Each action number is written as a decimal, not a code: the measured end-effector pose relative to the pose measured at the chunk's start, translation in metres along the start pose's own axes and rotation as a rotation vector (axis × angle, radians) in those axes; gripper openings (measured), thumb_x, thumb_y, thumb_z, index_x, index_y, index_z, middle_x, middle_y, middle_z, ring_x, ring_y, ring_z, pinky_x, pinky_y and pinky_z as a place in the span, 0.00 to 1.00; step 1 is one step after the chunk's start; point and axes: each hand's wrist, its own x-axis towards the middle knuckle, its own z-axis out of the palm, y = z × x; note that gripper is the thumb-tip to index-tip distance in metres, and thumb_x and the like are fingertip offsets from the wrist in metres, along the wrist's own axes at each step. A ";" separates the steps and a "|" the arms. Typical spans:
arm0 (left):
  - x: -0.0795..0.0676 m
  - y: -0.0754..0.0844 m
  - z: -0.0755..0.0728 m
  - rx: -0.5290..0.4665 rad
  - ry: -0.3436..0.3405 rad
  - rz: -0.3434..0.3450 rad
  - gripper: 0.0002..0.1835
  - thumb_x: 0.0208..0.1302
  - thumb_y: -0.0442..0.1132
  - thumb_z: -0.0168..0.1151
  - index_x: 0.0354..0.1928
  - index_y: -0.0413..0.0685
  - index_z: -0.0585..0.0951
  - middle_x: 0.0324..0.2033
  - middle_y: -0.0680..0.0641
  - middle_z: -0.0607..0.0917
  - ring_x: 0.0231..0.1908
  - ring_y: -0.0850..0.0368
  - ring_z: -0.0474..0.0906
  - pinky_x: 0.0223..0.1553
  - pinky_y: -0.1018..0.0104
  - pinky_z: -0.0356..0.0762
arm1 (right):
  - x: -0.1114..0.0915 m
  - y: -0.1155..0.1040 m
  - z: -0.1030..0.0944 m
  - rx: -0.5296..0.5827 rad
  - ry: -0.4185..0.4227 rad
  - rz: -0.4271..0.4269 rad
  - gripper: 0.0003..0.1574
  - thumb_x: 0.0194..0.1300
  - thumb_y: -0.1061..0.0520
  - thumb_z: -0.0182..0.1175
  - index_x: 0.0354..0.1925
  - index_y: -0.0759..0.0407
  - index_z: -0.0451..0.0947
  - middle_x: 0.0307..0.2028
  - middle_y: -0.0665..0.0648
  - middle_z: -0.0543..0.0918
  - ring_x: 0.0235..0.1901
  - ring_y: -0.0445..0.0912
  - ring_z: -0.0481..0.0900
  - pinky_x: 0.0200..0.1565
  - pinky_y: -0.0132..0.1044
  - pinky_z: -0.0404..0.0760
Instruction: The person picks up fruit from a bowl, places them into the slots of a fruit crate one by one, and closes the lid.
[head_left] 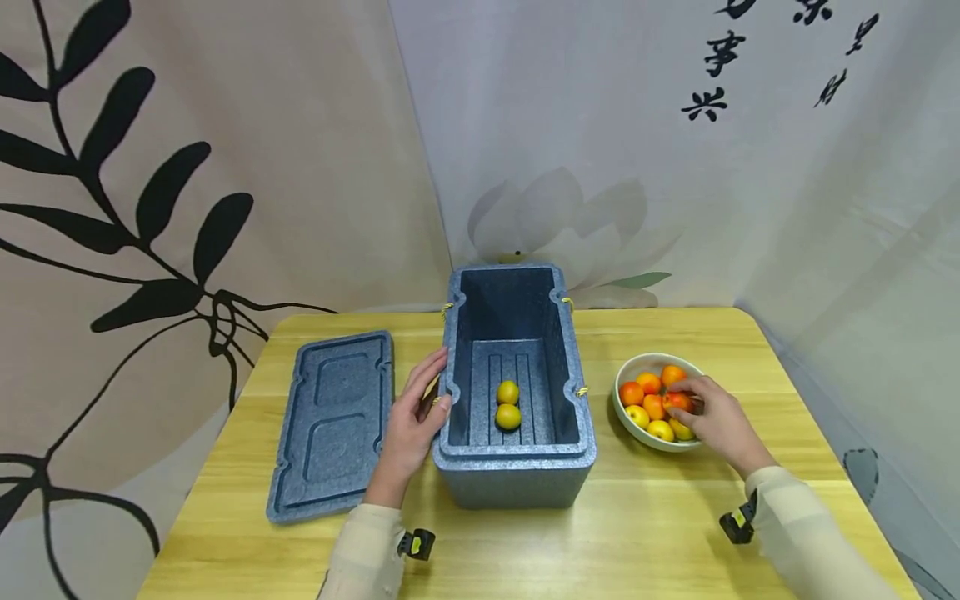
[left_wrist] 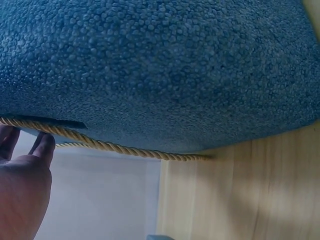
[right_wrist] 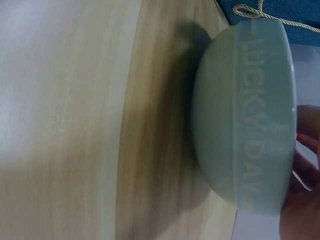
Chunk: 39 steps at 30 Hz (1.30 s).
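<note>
My left hand (head_left: 411, 423) lies against the left wall of a blue-grey foam box (head_left: 516, 483), thumb near its rim. In the left wrist view, its fingertips (left_wrist: 46, 145) are by the box's twisted rope. Inside the box, two round yellow fruits (head_left: 507, 416) sit on the ribbed floor. At the right, my right hand (head_left: 716, 419) reaches into a pale bowl (head_left: 633, 367), thumb and fingers around an orange-red fruit (head_left: 677, 402). Several orange and yellow fruits (head_left: 653, 407) lie around it. The right wrist view shows the bowl's side, lettered LUCKY DAY; its rim hides most of the grip.
A blue-grey foam lid (head_left: 337, 417) lies flat on the wooden table (head_left: 525, 558), left of the box. Yellow rope ends (head_left: 582, 391) stick out at the box's rim. A printed curtain (head_left: 322, 167) hangs behind the table.
</note>
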 end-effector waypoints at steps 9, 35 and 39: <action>-0.001 -0.002 0.002 -0.024 0.012 0.012 0.27 0.69 0.25 0.52 0.70 0.36 0.66 0.71 0.41 0.62 0.70 0.47 0.57 0.67 0.53 0.56 | -0.001 0.004 0.002 -0.019 0.036 -0.032 0.20 0.59 0.67 0.67 0.51 0.68 0.78 0.50 0.67 0.76 0.49 0.62 0.76 0.52 0.57 0.74; -0.003 0.025 0.005 0.009 0.013 -0.028 0.26 0.69 0.23 0.51 0.68 0.26 0.64 0.70 0.32 0.60 0.70 0.40 0.55 0.64 0.40 0.54 | -0.001 0.000 0.006 0.032 0.082 0.019 0.21 0.64 0.62 0.66 0.54 0.68 0.77 0.50 0.64 0.76 0.50 0.62 0.78 0.50 0.54 0.77; 0.000 0.023 0.005 0.007 0.016 -0.022 0.26 0.69 0.23 0.50 0.68 0.28 0.64 0.70 0.34 0.60 0.70 0.42 0.56 0.65 0.45 0.55 | 0.003 -0.005 -0.002 0.057 0.123 0.002 0.22 0.65 0.62 0.64 0.56 0.69 0.75 0.50 0.64 0.75 0.52 0.62 0.76 0.51 0.51 0.75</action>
